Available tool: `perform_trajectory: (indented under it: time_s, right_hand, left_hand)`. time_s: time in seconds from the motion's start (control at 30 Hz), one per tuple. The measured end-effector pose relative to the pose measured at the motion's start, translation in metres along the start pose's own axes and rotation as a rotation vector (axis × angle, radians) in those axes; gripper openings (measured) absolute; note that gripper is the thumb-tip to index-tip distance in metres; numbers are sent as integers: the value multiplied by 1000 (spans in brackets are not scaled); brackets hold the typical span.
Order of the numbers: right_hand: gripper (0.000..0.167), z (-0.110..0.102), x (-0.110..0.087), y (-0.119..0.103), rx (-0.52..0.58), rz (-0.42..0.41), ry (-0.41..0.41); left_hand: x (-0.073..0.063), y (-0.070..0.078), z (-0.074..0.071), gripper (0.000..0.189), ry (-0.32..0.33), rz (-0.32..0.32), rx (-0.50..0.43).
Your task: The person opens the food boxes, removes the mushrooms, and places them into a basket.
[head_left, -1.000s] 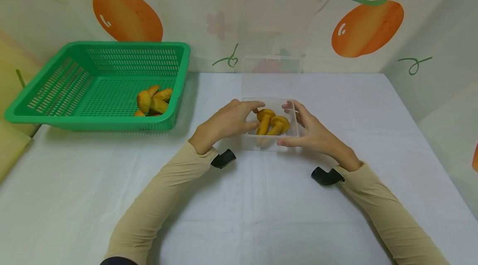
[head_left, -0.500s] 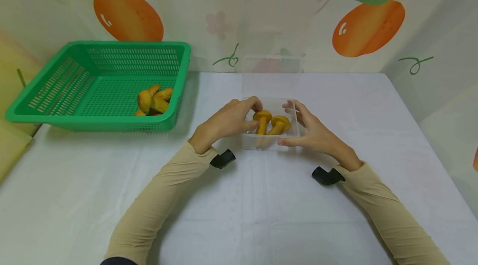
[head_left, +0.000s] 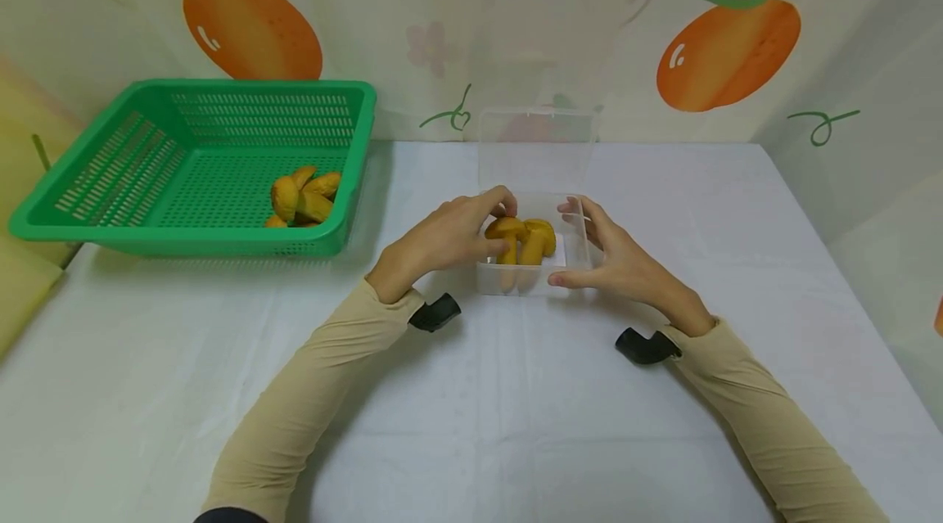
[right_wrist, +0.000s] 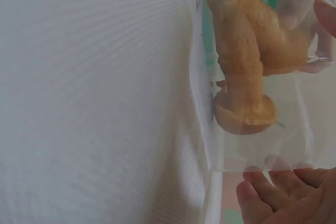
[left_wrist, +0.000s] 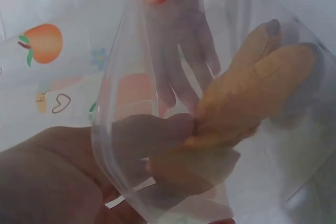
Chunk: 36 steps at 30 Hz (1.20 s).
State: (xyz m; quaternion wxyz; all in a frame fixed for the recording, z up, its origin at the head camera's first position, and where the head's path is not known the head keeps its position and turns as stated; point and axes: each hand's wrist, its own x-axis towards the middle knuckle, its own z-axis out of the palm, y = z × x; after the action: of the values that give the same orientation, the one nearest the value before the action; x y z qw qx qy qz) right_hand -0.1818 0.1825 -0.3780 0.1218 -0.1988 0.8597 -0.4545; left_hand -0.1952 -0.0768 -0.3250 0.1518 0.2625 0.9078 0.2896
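Note:
A clear plastic box (head_left: 570, 268) stands on the table with its hinged lid (head_left: 536, 148) raised at the back. Inside, two yellow-brown mushrooms lie side by side, stems toward me: the left mushroom (head_left: 508, 228) and the right mushroom (head_left: 541, 238). My left hand (head_left: 449, 235) reaches over the left wall and pinches the left mushroom between thumb and fingers, its cap partly hidden. In the left wrist view the mushrooms (left_wrist: 257, 87) show through the plastic. My right hand (head_left: 626, 259) grips the box's right end, thumb at the front rim, fingers (right_wrist: 283, 184) against the side wall.
A green perforated basket (head_left: 221, 241) stands at the left back. Several similar mushrooms (head_left: 313, 205) are heaped in its right front corner. White cloth (head_left: 545, 408) covers the table, and a fruit-printed curtain (head_left: 471, 40) hangs behind it.
The left mushroom has shifted left with my left hand's fingers curling in on it. The right mushroom has shifted left too and stands more upright in view. My right hand has stayed put.

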Motion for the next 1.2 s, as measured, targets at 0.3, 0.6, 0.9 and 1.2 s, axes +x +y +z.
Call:
perform_trajectory:
  time_s: [0.3,0.6,0.9,1.2]
  right_hand:
    - [106,0,0,-1,4,6,-6]
    - [106,1,0,-1,2,13,-2]
    - [108,0,1,0,-16,14,-7]
    - [104,1,0,0,2,5,8]
  left_hand:
    - [-6,-1,-2,36,47,63,5]
    - [-18,4,-9,32,198,98,3]
    - [-27,-2,-21,29,336,190,-47]
    - [-41,-3,-29,40,324,190,-66]
